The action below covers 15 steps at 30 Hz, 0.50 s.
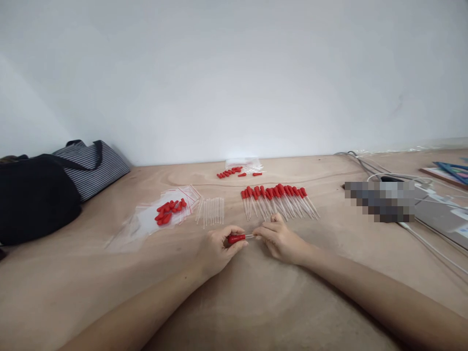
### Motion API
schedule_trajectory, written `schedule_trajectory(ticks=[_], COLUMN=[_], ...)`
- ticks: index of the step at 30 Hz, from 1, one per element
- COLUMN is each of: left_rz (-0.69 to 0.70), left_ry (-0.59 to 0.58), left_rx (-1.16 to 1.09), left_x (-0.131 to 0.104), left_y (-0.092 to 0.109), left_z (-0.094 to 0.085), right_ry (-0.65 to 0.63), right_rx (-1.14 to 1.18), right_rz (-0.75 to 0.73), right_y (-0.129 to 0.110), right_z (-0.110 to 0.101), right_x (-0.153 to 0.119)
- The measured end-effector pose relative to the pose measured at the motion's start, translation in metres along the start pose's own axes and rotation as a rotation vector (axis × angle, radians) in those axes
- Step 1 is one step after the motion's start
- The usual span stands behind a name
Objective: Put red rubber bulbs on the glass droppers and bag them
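My left hand (223, 246) is closed around a red rubber dropper bulb (237, 239). A thin clear glass tube (249, 236) sticks out of the bulb's mouth, and my right hand (277, 241) pinches its other end. Just beyond my hands lies a row of droppers (280, 197) with red bulbs fitted on glass tubes. Left of that row, several bare glass tubes (211, 210) lie side by side. Loose red bulbs (170, 211) rest on clear zip bags (137, 226) farther left.
More red bulbs (229, 172) and a clear bag with tubes (244, 164) lie near the wall. A black bag (36, 200) and a striped bag (97, 168) stand at the left. Cables (360, 163), a laptop (440, 214) and a blue plastic item (451, 170) occupy the right side.
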<state>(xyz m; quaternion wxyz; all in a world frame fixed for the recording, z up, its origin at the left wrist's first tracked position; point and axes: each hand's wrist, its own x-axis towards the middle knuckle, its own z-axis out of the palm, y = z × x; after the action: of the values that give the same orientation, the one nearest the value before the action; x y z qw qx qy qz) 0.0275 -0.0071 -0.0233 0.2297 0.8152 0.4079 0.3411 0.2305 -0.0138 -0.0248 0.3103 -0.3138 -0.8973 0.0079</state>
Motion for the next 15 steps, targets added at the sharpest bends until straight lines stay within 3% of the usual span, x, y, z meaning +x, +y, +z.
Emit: schedule_trajectory(ticks=[9, 15], left_rz=[0.058, 0.002], left_ry=[0.083, 0.065], left_rx=[0.01, -0.042], left_x=[-0.0017, -0.0001], left_y=[0.0059, 0.0018], left_z=[0.0024, 0.003], right_ry=[0.062, 0.004], right_rx=[0.001, 0.014], right_rz=[-0.01, -0.022], right_y=[-0.0058, -0.0003], right_z=[0.0021, -0.0008], right_x=[0.0006, 0.0009])
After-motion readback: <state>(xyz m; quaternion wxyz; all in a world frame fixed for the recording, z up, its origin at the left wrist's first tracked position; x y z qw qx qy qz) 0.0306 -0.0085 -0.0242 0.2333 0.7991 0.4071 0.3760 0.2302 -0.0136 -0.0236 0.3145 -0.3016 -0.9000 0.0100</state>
